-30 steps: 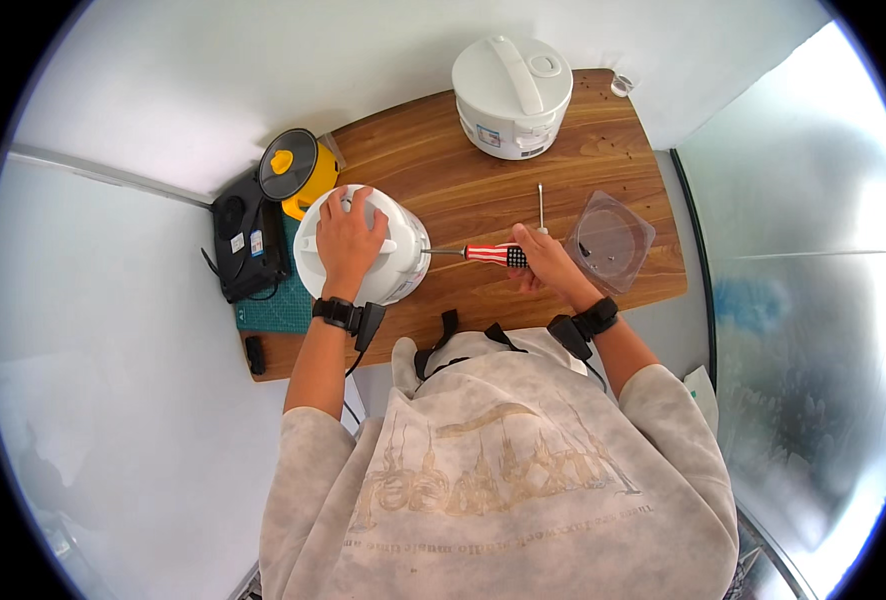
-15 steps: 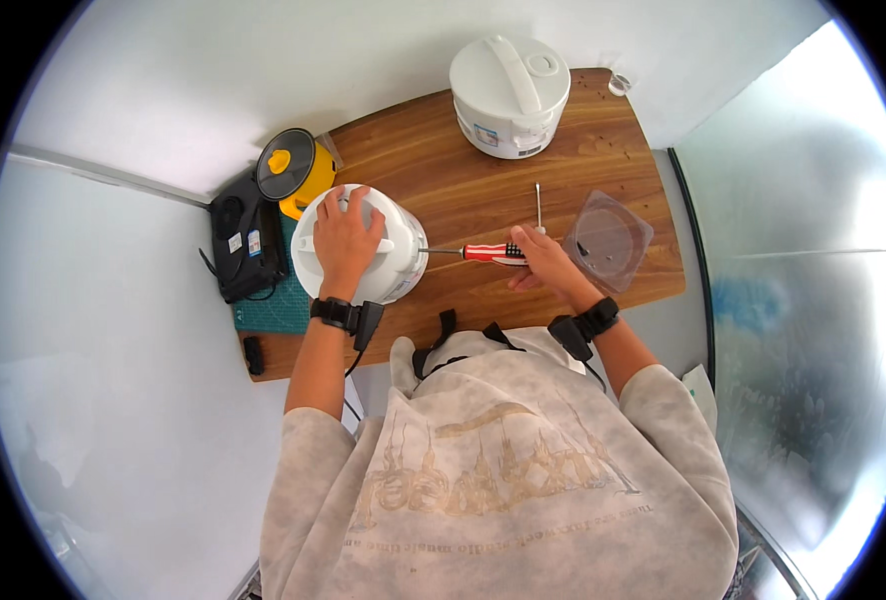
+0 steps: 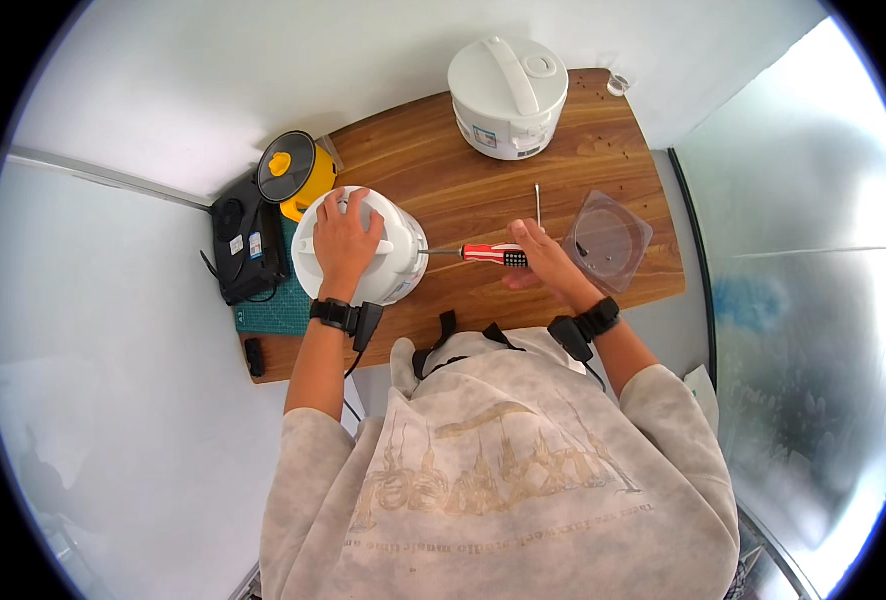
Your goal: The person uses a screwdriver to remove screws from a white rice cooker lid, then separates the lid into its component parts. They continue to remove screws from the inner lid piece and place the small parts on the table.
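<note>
Left hand (image 3: 345, 240) lies fingers-spread atop white round plastic cooker (image 3: 395, 271); right hand (image 3: 544, 262) grasps red-white-black-handled metal screwdriver (image 3: 493, 255), apparently for screw-turning, requiring steady alignment.

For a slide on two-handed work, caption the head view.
Left hand spread on the nearer white cooker, right hand holding a screwdriver to its side.

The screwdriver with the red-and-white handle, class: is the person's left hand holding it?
No, the right hand grips the screwdriver, while the left hand rests with spread fingers on the white cooker.
</note>
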The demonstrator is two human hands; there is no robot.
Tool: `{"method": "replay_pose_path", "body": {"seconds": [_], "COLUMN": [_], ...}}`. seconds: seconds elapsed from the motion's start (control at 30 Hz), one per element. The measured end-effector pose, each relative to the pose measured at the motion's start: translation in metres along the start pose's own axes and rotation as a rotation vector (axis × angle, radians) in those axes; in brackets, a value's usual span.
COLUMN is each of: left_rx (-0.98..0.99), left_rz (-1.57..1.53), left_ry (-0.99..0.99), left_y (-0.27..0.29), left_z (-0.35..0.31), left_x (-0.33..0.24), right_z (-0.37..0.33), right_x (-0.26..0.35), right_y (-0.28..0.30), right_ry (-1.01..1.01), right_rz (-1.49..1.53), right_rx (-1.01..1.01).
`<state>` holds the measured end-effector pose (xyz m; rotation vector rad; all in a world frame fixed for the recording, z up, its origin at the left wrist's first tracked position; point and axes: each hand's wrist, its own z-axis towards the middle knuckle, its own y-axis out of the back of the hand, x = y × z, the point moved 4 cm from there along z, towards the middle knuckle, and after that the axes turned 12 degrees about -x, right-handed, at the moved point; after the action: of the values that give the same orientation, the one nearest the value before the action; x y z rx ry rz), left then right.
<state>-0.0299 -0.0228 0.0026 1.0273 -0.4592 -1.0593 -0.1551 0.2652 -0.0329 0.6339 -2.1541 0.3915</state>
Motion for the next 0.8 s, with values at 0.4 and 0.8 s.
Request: {"method": "replay_pose_path", "body": {"seconds": [0.4,0.8], "left_rx": [0.004,0.882], "left_rz": [-0.208,-0.893], "left_ry": [0.024,0.349], "left_y": [0.005,0.021], "left_z": [0.003,-0.072], "left_x": [0.010,-0.062], "right_z": [0.012,0.014], "right_x": [-0.001,0.004], "right_y": [0.005,0.004], "right_ry": [0.474,0.232], "right_rz": [-0.264,-0.312], "right_rx": [0.002,0.074]}}
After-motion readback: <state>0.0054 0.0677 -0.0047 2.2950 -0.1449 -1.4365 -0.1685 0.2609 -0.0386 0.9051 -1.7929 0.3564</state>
